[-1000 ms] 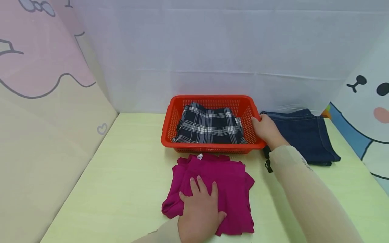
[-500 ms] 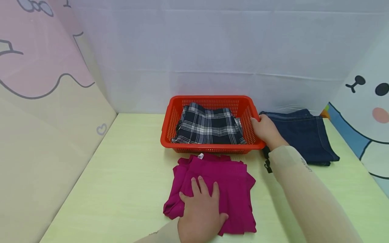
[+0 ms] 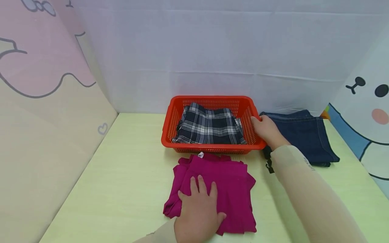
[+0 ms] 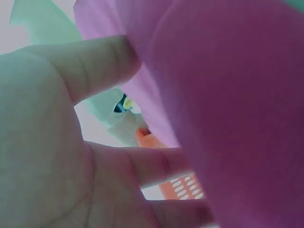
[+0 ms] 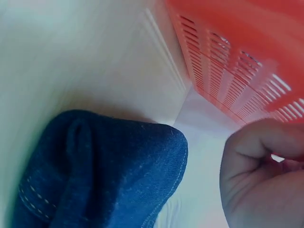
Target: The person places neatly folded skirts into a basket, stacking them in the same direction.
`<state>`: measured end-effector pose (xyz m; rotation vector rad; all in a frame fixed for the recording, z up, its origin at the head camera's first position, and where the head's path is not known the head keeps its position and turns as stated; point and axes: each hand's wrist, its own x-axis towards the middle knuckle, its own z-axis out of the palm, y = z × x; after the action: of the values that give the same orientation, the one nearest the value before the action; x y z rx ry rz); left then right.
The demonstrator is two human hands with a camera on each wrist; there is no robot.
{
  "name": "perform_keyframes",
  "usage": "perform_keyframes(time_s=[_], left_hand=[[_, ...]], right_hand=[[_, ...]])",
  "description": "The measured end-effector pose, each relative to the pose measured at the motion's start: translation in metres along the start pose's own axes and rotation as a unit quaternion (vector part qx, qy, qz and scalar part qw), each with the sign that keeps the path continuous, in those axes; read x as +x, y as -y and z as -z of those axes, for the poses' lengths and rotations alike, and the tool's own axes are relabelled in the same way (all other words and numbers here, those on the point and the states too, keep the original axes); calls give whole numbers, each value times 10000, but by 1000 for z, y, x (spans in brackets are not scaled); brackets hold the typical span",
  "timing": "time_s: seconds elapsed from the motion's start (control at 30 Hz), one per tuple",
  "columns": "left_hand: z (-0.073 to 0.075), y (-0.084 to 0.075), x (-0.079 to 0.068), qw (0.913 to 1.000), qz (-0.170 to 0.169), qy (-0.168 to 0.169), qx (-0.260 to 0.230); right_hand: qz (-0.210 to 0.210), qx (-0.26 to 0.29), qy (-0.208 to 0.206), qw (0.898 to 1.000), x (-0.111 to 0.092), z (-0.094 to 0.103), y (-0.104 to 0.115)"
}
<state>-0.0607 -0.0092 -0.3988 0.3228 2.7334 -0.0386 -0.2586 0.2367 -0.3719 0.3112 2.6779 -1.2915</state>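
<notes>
Widely splayed left hand (image 3: 198,210), gripping right hand (image 3: 268,131)

The left hand (image 4: 61,142) reaches in from the left side, palm toward the camera and fingers spread. The topmost digit's tip touches a smooth magenta-pink cloth (image 4: 228,114) that fills most of the right side; two lower fingers run to its edge, where their tips are hard to make out. Between those two shows part of an orange-red plastic basket (image 4: 170,190) with rows of oval holes. A small dark-blue and yellow patch (image 4: 124,103) appears beyond, too blurred to identify.
</notes>
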Motion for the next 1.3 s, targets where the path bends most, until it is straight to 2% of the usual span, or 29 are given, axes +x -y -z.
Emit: perform_keyframes(time_s=[0.27,0.33,0.5,0.63,0.87,1.0,1.07,1.13,1.3], left_hand=[[15,12,-11,9994,-220,-14,-263],[18,18,-15,9990,-285,-50,-344],[29,36,-22,9975,-491,-230,-458],[39,60,-20,9950,-557,-471,-677],[46,101,-4,9814,-206,-769,-1744],[47,118,4,9741,118,-830,-2100],[46,127,7,9680,262,-767,-2374],[43,135,9,9577,354,-657,-2779],[30,152,15,9188,289,-363,-3919]], right_hand=[[276,458,364,9979,-19,18,-7],[316,357,369,9982,-28,17,-10],[331,-311,92,9989,-59,13,-18],[267,-363,23,9990,-81,11,-23],[87,234,233,9994,-111,5,-39],[-108,736,492,9960,-122,-3,-47],[-280,902,651,9934,-127,-7,-49],[-447,1037,798,9904,-131,-10,-51],[-814,1313,1154,9812,-140,-17,-56]])
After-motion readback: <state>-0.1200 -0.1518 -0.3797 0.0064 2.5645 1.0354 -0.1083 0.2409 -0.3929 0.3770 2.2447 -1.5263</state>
